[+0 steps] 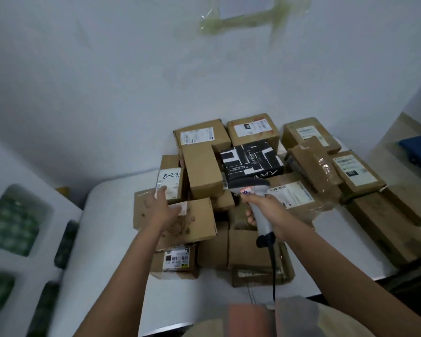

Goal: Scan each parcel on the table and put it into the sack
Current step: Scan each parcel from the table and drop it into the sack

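Several brown cardboard parcels are piled on the white table (107,215), with a black-and-white box (250,159) among them. My left hand (162,210) reaches over a creased parcel (195,222), fingers spread, fingertips at the white label of a small upright parcel (170,181) marked by hand. My right hand (265,210) grips a grey barcode scanner (249,188) by its handle, its head pointing into the pile. The scanner's cable (274,271) hangs down toward me. No sack shows in this view.
A parcel with a barcode label (175,260) lies at the pile's near left. Long flat boxes (387,227) stretch along the right. White foam with green-filled recesses (12,222) stands to the left. The white wall rises behind the table.
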The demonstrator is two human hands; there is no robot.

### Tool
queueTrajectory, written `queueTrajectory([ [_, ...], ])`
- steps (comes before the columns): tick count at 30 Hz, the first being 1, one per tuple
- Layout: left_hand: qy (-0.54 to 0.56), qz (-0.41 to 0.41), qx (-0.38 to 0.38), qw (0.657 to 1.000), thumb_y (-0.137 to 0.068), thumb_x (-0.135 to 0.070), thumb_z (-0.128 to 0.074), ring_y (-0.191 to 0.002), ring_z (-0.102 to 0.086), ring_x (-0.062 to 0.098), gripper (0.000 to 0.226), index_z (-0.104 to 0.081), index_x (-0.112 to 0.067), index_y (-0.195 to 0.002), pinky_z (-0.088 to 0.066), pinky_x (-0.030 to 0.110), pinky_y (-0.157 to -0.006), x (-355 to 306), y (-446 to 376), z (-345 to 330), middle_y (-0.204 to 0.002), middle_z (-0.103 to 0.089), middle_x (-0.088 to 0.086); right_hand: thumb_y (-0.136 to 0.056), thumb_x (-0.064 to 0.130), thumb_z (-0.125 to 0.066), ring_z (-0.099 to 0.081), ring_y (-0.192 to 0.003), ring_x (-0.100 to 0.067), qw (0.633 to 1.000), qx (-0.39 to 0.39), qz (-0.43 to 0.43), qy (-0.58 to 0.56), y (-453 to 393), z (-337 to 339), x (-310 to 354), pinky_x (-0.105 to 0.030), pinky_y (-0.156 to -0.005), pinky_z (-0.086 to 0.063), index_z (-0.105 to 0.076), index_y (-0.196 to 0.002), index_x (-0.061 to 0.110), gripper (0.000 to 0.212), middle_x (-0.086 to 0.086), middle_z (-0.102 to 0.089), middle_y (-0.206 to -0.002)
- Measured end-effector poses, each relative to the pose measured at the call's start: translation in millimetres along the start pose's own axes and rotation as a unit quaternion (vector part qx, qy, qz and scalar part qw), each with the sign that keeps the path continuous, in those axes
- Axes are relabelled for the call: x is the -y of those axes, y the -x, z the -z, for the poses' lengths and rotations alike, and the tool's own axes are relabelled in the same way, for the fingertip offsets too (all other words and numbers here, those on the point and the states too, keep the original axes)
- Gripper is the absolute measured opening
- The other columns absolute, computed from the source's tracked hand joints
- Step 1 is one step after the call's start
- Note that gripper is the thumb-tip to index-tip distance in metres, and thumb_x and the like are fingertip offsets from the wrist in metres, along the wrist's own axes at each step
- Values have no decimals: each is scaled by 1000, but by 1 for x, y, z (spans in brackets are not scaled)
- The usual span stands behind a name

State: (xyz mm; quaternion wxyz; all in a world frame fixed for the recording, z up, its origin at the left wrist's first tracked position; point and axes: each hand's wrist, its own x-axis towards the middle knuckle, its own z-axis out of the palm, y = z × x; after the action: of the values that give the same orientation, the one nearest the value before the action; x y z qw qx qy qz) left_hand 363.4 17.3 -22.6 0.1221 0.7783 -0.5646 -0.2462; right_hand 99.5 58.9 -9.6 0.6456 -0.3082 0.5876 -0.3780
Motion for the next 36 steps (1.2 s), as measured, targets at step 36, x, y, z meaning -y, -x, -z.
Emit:
queueTrajectory([
  [36,464,-162,87,867,-84,9,-63,-111,-59,9,39,-70,-22,-107,-45,20,-90,-56,7,60,-115,-69,-11,-92,22,-65,-54,-48,-16,994,-93,12,-58,-6,39,16,-24,-45,-46,-63,-100,1,23,-10,-59,-61],
])
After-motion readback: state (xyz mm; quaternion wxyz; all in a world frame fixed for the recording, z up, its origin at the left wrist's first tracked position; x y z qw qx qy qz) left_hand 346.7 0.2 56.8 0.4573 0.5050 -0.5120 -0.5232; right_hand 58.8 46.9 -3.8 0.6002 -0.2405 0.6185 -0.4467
